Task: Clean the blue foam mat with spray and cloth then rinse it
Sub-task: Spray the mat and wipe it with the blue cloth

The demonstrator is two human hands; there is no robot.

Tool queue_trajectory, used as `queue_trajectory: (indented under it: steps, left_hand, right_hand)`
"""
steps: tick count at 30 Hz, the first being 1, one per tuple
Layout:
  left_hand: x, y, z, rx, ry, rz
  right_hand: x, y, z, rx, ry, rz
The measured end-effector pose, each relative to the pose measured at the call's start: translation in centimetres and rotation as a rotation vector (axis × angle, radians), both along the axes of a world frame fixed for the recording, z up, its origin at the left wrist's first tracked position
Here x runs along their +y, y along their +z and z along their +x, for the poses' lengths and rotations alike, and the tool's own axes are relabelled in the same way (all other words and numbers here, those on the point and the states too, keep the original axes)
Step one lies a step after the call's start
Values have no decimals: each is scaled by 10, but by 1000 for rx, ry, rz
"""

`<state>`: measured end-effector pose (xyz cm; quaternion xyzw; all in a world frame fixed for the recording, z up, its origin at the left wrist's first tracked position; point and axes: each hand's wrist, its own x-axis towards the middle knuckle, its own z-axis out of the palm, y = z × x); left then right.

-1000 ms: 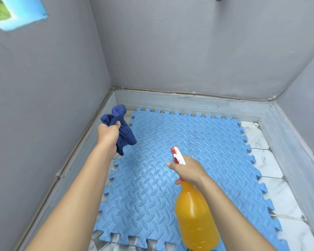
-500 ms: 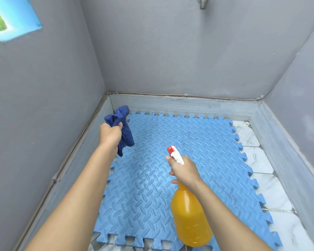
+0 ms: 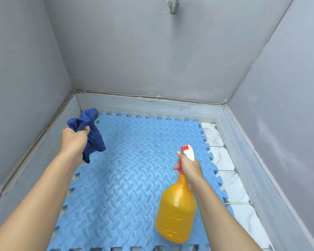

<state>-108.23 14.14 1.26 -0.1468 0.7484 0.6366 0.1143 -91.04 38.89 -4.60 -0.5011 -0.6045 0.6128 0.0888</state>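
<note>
Step in hand: spray application. The right hand point(image 3: 189, 168) grips the neck of the orange plastic spray bottle point(image 3: 176, 212), fingers at its red trigger, nozzle aimed over the blue interlocking foam mat point(image 3: 127, 178) lying flat on the floor below both hands. The left hand point(image 3: 73, 142) clenches a dark blue cloth point(image 3: 91, 131) above the mat's far-left corner. Next move, as judged: squeeze the trigger, then lower the cloth to wipe.

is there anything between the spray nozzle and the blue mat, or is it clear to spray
Nothing visible blocks it. The right hand holds the orange spray bottle above the blue foam mat, with bare mat ahead of the nozzle. The left hand holds the dark blue cloth off to the left side.
</note>
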Motion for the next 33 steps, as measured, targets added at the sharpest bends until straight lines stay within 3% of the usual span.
queue_trajectory:
  steps: [2, 12, 18, 22, 27, 33]
  left_hand:
    - [5, -4, 4, -6, -8, 22]
    - [19, -8, 11, 60, -20, 41]
    - [0, 3, 0, 93, -85, -70]
    - [-8, 9, -8, 112, -125, -106]
    - [-10, 15, -13, 118, -106, -82]
    - [-17, 17, -17, 166, -151, -219]
  right_hand:
    - [20, 1, 10, -28, -78, 51]
    - [44, -7, 37, -48, -40, 38]
    - [23, 4, 3, -122, 237, 115]
    - [9, 24, -33, -58, 371, 111]
    - [-11, 38, -72, -46, 407, 174]
    - [-50, 34, -79, -108, 722, 109]
